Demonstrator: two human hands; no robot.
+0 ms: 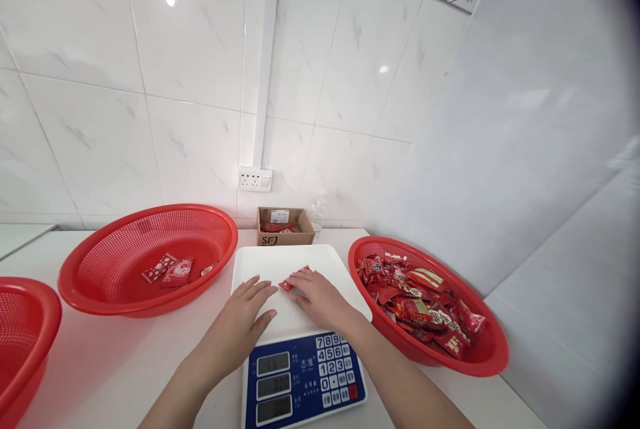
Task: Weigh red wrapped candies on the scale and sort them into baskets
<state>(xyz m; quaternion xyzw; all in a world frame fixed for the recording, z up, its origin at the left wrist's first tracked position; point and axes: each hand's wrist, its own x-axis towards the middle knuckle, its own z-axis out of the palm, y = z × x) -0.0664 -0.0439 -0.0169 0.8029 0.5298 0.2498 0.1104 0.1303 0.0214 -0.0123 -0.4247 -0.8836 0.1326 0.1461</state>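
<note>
A small red snack packet (287, 285) lies over the white pan of a digital scale (280, 255), partly hidden under fingers. My right hand (318, 295) has its fingers closed over that packet. To the left of it, my left hand (246, 319) hovers at the pan's left side, fingers apart and holding nothing. Below both hands sits the scale's blue keypad panel (307, 375) with its display windows. On the right, a red plastic basket (493, 359) holds a heap of red snack packets (415, 295). The left red basket (110, 249) contains only a few packets (179, 272).
Behind the scale stands a small cardboard box (274, 239) with red packets inside, next to a clear plastic bottle (318, 212). Another red basket (30, 295) is cut off at the left edge. A wall socket (255, 179) is on the tiled wall.
</note>
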